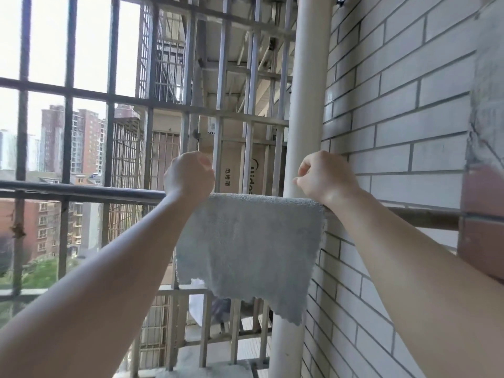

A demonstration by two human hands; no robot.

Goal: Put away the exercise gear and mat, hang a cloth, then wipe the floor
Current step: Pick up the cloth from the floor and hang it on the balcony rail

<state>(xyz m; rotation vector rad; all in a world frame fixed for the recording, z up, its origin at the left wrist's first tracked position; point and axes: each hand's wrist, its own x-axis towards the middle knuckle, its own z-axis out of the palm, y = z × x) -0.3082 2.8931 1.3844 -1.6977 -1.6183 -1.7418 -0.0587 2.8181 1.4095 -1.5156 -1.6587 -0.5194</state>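
The cloth (248,241), a pale grey-blue towelling square, hangs over the horizontal rail (81,190) that runs from the left edge of the scene to the brick wall (409,132) on the right. Its fold sits on top of the rail. The near flap hangs flat towards us, with a wavy lower hem that drops lowest at the right corner. We cannot see the far flap.

Both arms are bare and reach forward and upward from the near corners of the view, converging on the rail.

- Left hand (189,174): it is raised above the rail at the cloth's upper left corner, with the wrist bent and the back of the hand turned towards us. The fingers curl together over the far side. We cannot tell whether they pinch the cloth.
- Right hand (324,177): it is at the cloth's upper right corner, in front of the vertical white pipe (308,91). The wrist lies at the fold where the cloth ends. The fingers are bunched and curled downward on the far side, and we cannot tell what they grip.

The two hands are well apart, with the full width of the cloth between them.

Beyond the rail stands a metal window grille (68,91). Further off on the left are apartment blocks (84,140). A printed cardboard box (231,170) shows between the hands, behind the bars.
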